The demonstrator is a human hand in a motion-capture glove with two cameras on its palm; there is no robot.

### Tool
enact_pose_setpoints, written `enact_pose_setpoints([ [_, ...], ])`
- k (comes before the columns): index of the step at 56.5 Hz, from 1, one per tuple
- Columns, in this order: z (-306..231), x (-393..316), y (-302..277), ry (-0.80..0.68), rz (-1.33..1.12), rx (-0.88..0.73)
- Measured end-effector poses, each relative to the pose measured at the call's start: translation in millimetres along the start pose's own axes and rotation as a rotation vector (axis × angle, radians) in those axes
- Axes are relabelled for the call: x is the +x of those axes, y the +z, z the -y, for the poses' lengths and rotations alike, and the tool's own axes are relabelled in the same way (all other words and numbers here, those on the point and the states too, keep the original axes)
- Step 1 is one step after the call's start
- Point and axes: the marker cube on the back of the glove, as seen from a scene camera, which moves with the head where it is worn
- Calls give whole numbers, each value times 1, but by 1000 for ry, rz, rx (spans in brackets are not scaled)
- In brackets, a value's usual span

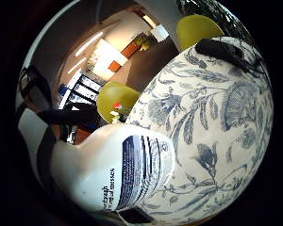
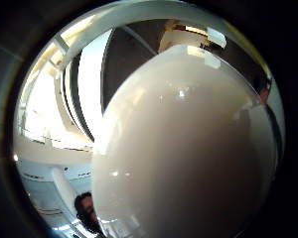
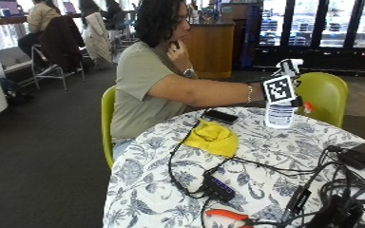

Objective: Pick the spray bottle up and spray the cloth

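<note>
Clearly, the spray bottle [image 3: 280,113] is held upright above the far side of the table [image 3: 277,161] by the gloved right hand [image 3: 272,90], which is largely hidden in the outside view; its fingers appear to be wrapped round the neck of the bottle just under the white spray head [image 3: 288,65]. How far the fingers close cannot be made out in detail, but the bottle is carried clear of the tablecloth. In the little finger side palm view the white bottle body [image 1: 111,172] with its dark blue printed label [image 1: 144,165] is seen close to the palm, with the blue floral tablecloth [image 1: 217,132] beyond it. In the thumb side palm view nearly everything is filled by the smooth white side of the bottle [image 2: 188,148].

The yellow cloth [image 3: 214,137] is laid crumpled on the table, nearer to the person than the bottle and well apart from it. A black phone [image 3: 220,116] is lying just beyond the cloth. The bare left hand [image 3: 177,50] is raised to the person's chin. Black cables [image 3: 188,175] are run across the table to a small black hub [image 3: 219,186], and orange-handled pliers [image 3: 228,215] are lying at the near edge. A yellow-green chair [image 3: 325,95] is standing behind the bottle.
</note>
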Motion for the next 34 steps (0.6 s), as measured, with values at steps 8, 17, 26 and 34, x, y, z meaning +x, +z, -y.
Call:
enact_pose_setpoints([
  [8,6,-2,0,-2,38,25],
  [17,6,8,0,30,-38,70],
  [26,-18,1,-7,124,45,-97],
  [34,-49,32,-27,151,-228,-223],
])
